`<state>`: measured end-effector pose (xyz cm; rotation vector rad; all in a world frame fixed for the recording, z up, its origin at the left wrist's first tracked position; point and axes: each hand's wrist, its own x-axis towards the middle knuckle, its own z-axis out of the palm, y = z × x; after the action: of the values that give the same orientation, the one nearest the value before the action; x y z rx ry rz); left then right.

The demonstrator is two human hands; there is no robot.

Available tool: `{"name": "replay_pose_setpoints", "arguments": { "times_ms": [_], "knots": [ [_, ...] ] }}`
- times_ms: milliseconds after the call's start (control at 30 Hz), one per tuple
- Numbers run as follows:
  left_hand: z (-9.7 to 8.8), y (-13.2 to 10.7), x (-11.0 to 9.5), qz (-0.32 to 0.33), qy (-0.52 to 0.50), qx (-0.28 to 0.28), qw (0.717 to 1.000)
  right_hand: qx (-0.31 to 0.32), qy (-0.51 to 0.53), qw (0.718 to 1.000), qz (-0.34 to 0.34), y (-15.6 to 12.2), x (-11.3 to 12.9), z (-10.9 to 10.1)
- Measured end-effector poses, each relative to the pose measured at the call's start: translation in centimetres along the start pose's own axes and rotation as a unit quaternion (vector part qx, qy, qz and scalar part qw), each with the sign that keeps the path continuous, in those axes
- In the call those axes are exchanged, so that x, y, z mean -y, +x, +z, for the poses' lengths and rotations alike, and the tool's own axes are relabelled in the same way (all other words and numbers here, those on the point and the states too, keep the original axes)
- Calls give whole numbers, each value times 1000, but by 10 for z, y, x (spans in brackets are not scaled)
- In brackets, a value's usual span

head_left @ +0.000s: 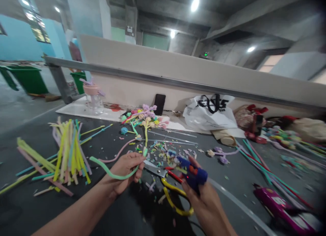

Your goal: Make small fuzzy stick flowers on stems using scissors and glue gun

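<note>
My left hand [126, 171] is closed on a light green pipe cleaner [109, 171] that curves out to the left. My right hand [203, 198] grips a blue glue gun [194, 172] with its nozzle aimed left toward the pipe cleaner's end near my left fingers. Yellow-handled scissors [168, 187] lie on the dark table between my hands. Beyond them stands a bunch of small pipe-cleaner flowers [145, 119] among coloured scraps.
A fan of yellow, green and pink pipe cleaners [65, 151] lies at the left. More long stems [259, 164] lie at the right, near a magenta object [280, 203]. At the back are a white plastic bag [210, 112], a black phone [159, 104] and a jar [93, 97].
</note>
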<state>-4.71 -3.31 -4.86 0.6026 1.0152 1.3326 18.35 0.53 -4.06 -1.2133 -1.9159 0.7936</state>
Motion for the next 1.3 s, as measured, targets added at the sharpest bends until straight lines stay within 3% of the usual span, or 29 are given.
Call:
{"name": "replay_pose_setpoints", "arguments": {
  "times_ms": [200,267,433,567,833,1133,1300],
  "knots": [
    [-2,-2,0,-43,50,2,998,-105,131,979,117,-9,-7,-50],
    [-2,-2,2,-49,51,5,997,-132,215,953,167,-16,-16,-55],
    [-4,1,7,-42,45,-3,998,-165,386,854,307,-29,-33,-55],
    [-5,2,8,-38,32,-12,999,-158,419,817,364,-29,-40,-58],
    [-4,0,7,-38,64,5,997,-71,444,731,514,-20,-36,-77],
    [-2,-1,6,-45,67,8,997,105,423,737,516,-23,-34,-111],
    [-4,1,9,-49,71,21,996,158,398,734,527,-30,-27,-122]
  ]
}}
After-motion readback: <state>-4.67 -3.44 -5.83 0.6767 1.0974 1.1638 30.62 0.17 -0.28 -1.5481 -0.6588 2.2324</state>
